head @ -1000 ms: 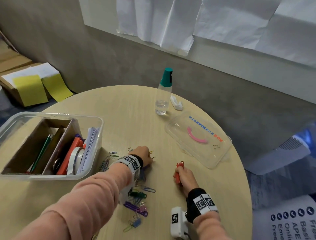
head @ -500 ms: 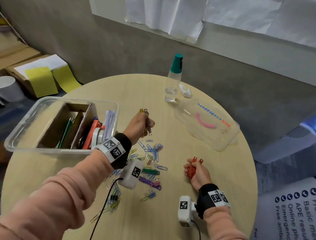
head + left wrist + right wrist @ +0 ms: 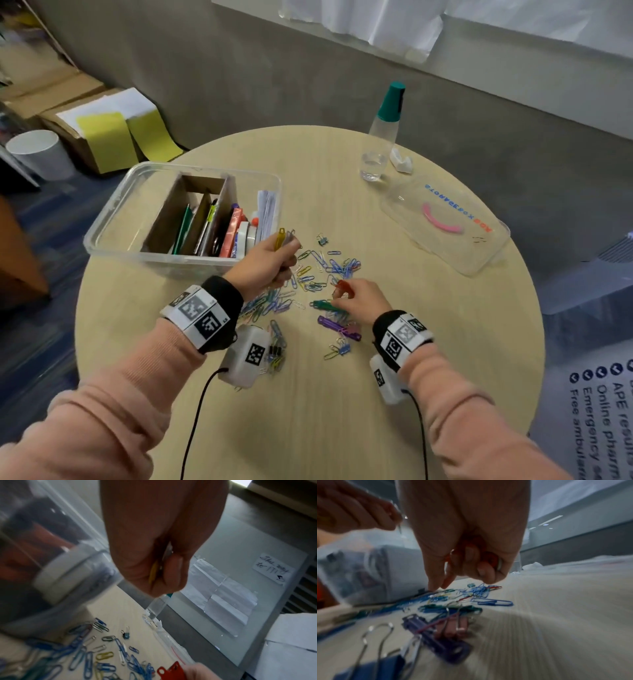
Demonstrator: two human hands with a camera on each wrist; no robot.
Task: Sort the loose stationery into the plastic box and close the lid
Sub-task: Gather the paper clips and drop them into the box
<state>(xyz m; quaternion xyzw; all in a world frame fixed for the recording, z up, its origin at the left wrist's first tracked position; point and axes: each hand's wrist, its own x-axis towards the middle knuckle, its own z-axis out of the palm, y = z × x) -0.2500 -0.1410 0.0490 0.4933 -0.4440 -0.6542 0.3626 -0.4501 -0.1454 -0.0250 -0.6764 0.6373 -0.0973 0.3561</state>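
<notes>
I am holding a yellow clip (image 3: pixel 281 238) and some metal clips in my left hand (image 3: pixel 263 265), with the fingers curled around them, just beside the near right corner of the plastic box (image 3: pixel 118 202). My right hand (image 3: pixel 359 299) is gripping a red clip (image 3: pixel 343 286) in the curled fingers, while its thumb and first finger are reaching down to the green clip (image 3: pixel 322 304) on the table (image 3: pixel 342 411). Many loose paper clips (image 3: pixel 322 270) are lying between my hands, and the purple clip (image 3: pixel 330 323) and a blue binder clip (image 3: pixel 343 349) are lying nearer to me. The lid (image 3: pixel 445 228) is lying apart, on the right side of the table, near the bottle (image 3: pixel 382 137).

I think my hands are getting too full. If I am taking the green clip also, the red one may slip out. The thin paper clips may also fall beside the box wall when I am dropping them in.
</notes>
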